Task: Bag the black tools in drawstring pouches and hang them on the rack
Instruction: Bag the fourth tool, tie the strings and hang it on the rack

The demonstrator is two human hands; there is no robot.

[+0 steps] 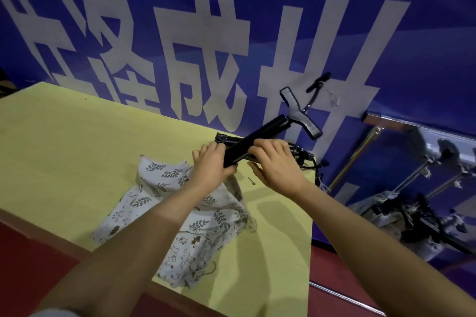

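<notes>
Printed pouches (pixel 180 219) lie under both hands (pixel 277 166) gripping black tool (pixel 260 136).

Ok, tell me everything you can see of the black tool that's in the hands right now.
The black tool looks like a hand pump: a long matte black cylinder tilted up to the right, ending in a flat T-shaped handle that looks like plastic. It is lifted over the far right part of the yellow table. The left hand grips its lower end and the right hand lies over the middle of the barrel. It is not yet in a pouch.
</notes>
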